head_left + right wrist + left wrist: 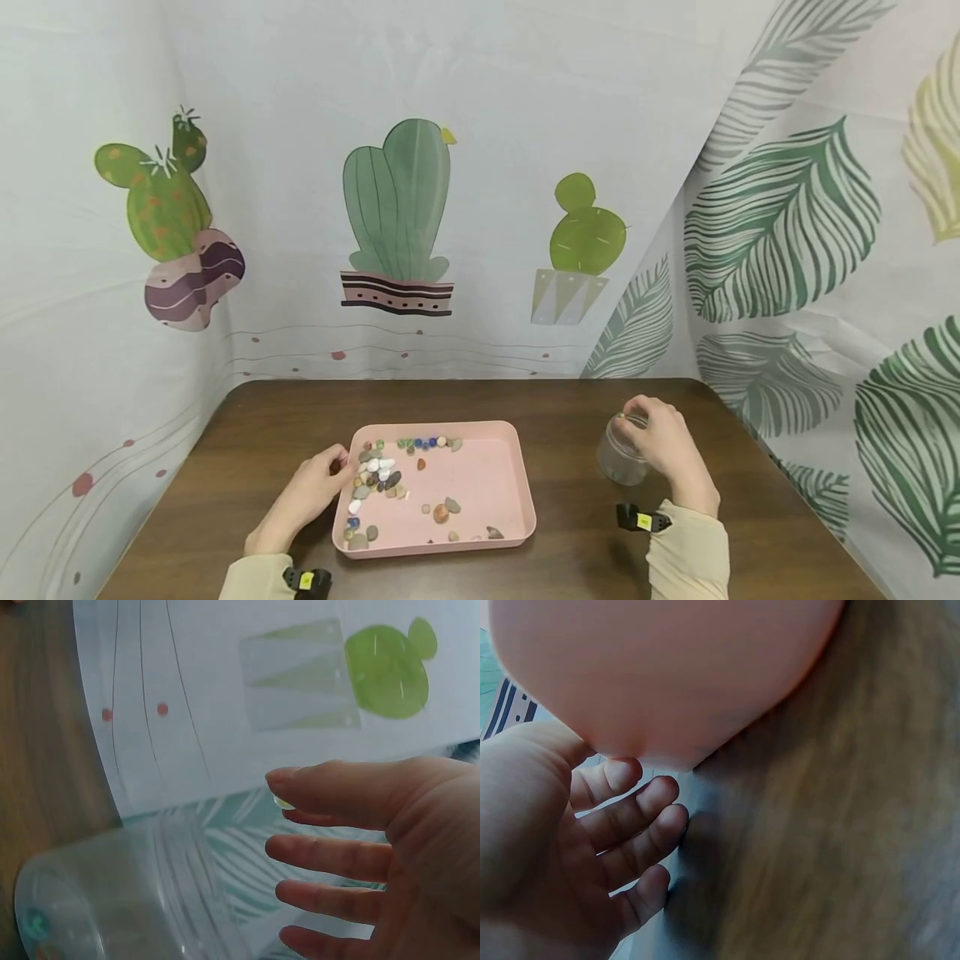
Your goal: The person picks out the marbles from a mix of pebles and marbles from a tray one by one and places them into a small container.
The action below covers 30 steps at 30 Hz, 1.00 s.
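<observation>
My left hand (311, 492) is at the left side of a pink tray (480, 483), thumb and index finger at its rim. In the left wrist view the thumb tip is hidden behind the tray wall (667, 675), with the other fingers loosely curled beside it. My right hand (663, 442) pinches a small clear glass marble with yellow-green in it (283, 802) between thumb and index finger. The hand is just over the mouth of a clear jar (622, 458) standing upright. A teal marble (36, 924) and something orange show at the jar's bottom.
Small stones and marbles lie in the tray, mostly along its left side and back: white pebbles (384, 464), blue marbles (425, 443), a brown stone (441, 512) and grey ones. The dark wooden table (570, 533) ends at a hanging cloth (495, 350) printed with cacti and leaves.
</observation>
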{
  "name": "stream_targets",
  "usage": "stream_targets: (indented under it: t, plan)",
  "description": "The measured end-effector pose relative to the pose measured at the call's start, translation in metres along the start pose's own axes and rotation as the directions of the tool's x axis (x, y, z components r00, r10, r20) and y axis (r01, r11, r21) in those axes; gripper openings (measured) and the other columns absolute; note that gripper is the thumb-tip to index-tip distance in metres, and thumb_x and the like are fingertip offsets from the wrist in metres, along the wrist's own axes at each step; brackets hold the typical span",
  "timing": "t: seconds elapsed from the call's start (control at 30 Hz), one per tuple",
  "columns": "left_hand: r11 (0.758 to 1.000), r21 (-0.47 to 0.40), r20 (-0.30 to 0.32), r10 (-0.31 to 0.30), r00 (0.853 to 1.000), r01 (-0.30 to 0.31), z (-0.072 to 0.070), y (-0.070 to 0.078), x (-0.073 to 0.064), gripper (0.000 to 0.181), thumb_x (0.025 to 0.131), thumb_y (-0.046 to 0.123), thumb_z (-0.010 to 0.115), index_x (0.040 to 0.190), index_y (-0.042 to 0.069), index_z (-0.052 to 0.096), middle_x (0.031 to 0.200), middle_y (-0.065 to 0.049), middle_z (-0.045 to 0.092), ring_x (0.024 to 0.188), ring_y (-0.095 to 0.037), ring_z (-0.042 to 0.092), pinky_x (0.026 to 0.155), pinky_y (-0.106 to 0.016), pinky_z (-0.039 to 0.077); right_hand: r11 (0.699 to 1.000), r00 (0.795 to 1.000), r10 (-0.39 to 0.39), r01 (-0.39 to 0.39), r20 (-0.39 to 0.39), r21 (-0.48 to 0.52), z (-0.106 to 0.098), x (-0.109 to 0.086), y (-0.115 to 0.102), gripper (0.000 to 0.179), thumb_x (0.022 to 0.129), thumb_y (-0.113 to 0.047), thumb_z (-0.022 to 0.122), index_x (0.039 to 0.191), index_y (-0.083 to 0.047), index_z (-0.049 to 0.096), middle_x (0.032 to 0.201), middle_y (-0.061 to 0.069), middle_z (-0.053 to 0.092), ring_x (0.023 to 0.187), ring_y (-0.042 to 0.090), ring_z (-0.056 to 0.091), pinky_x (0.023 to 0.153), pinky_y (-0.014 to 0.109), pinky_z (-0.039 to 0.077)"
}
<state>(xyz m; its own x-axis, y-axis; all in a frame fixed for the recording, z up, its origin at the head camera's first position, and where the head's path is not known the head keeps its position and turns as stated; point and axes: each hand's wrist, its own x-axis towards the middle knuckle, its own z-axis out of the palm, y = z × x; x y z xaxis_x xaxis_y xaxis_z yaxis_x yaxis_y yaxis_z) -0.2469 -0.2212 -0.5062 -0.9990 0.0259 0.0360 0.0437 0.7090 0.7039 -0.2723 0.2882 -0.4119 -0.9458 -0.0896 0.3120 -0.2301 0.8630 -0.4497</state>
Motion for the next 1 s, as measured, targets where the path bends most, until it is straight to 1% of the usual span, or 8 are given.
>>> stream_targets:
  t: [0.17,0.4,0.6,0.83,1.0]
  plan:
    - [1.000,0.004,0.004,-0.005,1.000,0.005,-0.001,0.000,0.000,0.017,0.094,0.022,0.064,0.086,0.012,0.052,0.069,0.001,0.043,0.065,-0.015,0.043,0.057,-0.028,0.032,1.000,1.000,0.021,-0.021,-0.014,-0.003,-0.001,-0.004,0.011,0.018,0.086,-0.017,0.071,0.096,-0.005,0.063,0.098,0.017,0.063,0.098,0.044,0.055,0.083,0.057,0.040]
    - [1.000,0.002,0.003,0.008,1.000,-0.008,-0.002,0.001,-0.001,0.017,0.094,0.022,0.064,0.086,0.012,0.053,0.069,0.001,0.043,0.066,-0.015,0.043,0.057,-0.028,0.032,0.998,0.998,0.060,-0.060,-0.003,-0.007,0.003,-0.006,0.024,0.017,0.085,-0.016,0.072,0.096,-0.006,0.063,0.096,0.015,0.063,0.086,0.033,0.056,0.075,0.049,0.042]
    - [1.000,0.006,0.002,0.006,1.000,-0.006,-0.003,0.001,0.000,0.017,0.094,0.022,0.064,0.085,0.012,0.052,0.068,0.001,0.042,0.065,-0.015,0.043,0.056,-0.028,0.031,0.997,0.997,0.074,-0.075,0.034,0.017,0.010,-0.005,0.027,0.018,0.087,-0.016,0.070,0.099,-0.005,0.063,0.101,0.017,0.065,0.087,0.032,0.057,0.075,0.049,0.044]
    - [1.000,0.008,-0.003,0.010,1.000,-0.010,-0.002,0.001,-0.001,0.017,0.093,0.019,0.063,0.084,0.012,0.051,0.067,0.001,0.042,0.063,-0.015,0.042,0.054,-0.027,0.031,0.996,0.993,0.088,-0.090,0.084,0.024,0.017,-0.004,0.033,0.013,0.087,-0.016,0.070,0.095,-0.007,0.066,0.098,0.013,0.067,0.089,0.032,0.060,0.076,0.049,0.046]
    - [1.000,0.009,-0.004,0.013,1.000,-0.013,-0.001,0.000,0.000,0.016,0.093,0.019,0.063,0.084,0.013,0.051,0.066,0.002,0.042,0.062,-0.014,0.042,0.054,-0.027,0.030,0.994,0.989,0.102,-0.107,0.110,0.038,0.021,-0.004,0.035,0.012,0.088,-0.015,0.070,0.095,-0.006,0.067,0.097,0.013,0.067,0.087,0.029,0.060,0.072,0.044,0.046]
